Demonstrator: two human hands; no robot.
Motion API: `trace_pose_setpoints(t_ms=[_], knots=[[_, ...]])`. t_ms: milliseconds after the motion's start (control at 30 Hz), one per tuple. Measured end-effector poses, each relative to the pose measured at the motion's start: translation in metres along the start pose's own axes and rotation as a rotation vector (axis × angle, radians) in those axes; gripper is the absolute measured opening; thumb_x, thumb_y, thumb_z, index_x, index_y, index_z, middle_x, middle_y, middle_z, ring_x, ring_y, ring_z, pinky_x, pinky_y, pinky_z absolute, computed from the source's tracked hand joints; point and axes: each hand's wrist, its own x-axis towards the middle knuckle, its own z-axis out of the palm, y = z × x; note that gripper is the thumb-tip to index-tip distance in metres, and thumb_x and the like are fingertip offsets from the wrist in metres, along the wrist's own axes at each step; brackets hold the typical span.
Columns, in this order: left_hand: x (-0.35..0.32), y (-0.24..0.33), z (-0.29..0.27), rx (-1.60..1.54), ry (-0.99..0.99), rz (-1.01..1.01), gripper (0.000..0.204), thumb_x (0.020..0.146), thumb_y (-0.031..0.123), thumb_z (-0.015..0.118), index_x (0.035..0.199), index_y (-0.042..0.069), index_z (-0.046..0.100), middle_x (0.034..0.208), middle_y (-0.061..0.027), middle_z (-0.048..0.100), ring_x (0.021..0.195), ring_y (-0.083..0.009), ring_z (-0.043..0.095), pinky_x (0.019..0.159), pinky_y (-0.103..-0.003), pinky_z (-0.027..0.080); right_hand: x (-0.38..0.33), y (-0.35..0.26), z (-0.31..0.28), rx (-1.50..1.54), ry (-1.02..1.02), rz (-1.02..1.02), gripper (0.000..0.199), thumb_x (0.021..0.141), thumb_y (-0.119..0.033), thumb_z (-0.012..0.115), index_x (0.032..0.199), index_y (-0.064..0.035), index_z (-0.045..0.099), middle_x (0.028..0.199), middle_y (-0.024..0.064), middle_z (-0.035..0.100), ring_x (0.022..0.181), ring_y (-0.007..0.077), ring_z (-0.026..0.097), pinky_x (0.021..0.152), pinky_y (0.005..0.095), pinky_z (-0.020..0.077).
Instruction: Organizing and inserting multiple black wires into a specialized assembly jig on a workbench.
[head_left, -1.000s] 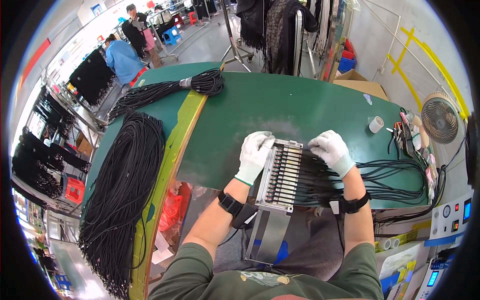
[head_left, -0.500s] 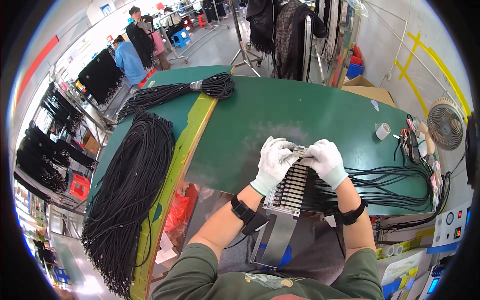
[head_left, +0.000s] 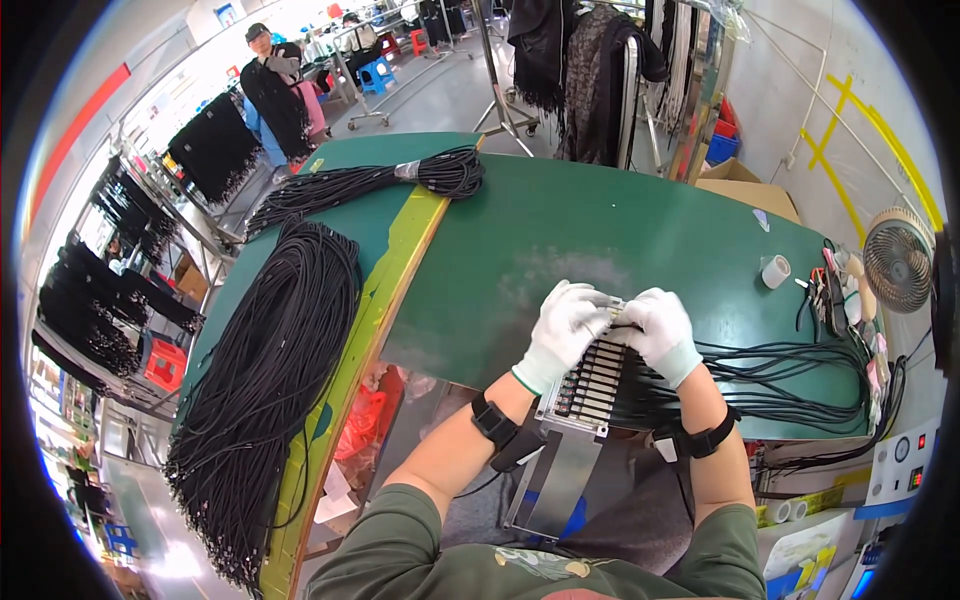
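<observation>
A slotted metal fixture (head_left: pixel 592 392) juts from the table's front edge, with a row of black cable ends lying side by side across it. At its far end both my hands, in white gloves, work close together. The fingers of my left hand (head_left: pixel 566 330) are pinched at the fixture's end; what is between them is too small to make out. My right hand (head_left: pixel 660 330) pinches a dark cable end beside the left fingertips. From the fixture, black cables (head_left: pixel 780 375) run off to the right over the green table (head_left: pixel 530 215).
A big bundle of black cables (head_left: pixel 270 330) and a tied bundle (head_left: pixel 365 185) lie left of a yellow-green strip (head_left: pixel 395 250). On the right are a white tape roll (head_left: pixel 775 271), pliers (head_left: pixel 808 305) and a fan (head_left: pixel 898 260). A person (head_left: pixel 275 85) stands beyond, near hanging cables.
My view has shifted slightly. Both hands stay at the fixture's far end, their fingers slightly rearranged. In the background, the standing person has turned, and the one in blue is now mostly hidden.
</observation>
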Motion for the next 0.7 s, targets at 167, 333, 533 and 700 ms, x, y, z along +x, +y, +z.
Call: trace_pose_setpoints(t_ms=[167,333,533,700], knots=[[-0.013,-0.023,-0.015,-0.455,0.218,-0.518,0.019,0.095,0.017,0.065,0.105,0.002,0.072,0.108,-0.0093,0.069,0.099,-0.0202,0.064,0.09,-0.031,0.05,-0.012,0.037,-0.013,-0.07,-0.016,0.185,0.011,0.08,-0.014,0.074,0.085,-0.0047,0.072,0.082,0.0113,0.067,0.08,0.0292,0.061,0.073,0.039,0.0497],[-0.012,-0.032,-0.013,-0.09,0.135,-0.38,0.025,0.097,0.017,0.063,0.112,-0.001,0.068,0.109,-0.0101,0.07,0.099,-0.0173,0.065,0.09,-0.028,0.05,-0.015,0.021,0.001,0.251,0.06,0.173,0.009,0.08,-0.012,0.072,0.086,-0.0049,0.071,0.084,0.011,0.067,0.081,0.0295,0.061,0.074,0.0399,0.0497],[-0.007,-0.026,-0.021,-0.072,0.081,-0.43,0.024,0.089,0.025,0.068,0.096,0.003,0.074,0.105,-0.0138,0.071,0.103,-0.0285,0.064,0.095,-0.038,0.047,-0.001,0.028,0.006,-0.035,0.106,-0.1,0.01,0.076,-0.013,0.074,0.084,-0.0079,0.071,0.084,0.0063,0.068,0.084,0.0293,0.061,0.078,0.0398,0.0485],[-0.008,-0.027,-0.012,0.282,0.054,-0.255,0.022,0.091,0.021,0.067,0.103,0.005,0.074,0.11,-0.0133,0.071,0.101,-0.0274,0.066,0.098,-0.036,0.047,-0.007,0.047,0.007,-0.229,0.087,-0.061,0.009,0.077,-0.019,0.073,0.083,-0.0133,0.072,0.08,0.0023,0.068,0.087,0.0265,0.061,0.08,0.0387,0.0475]])
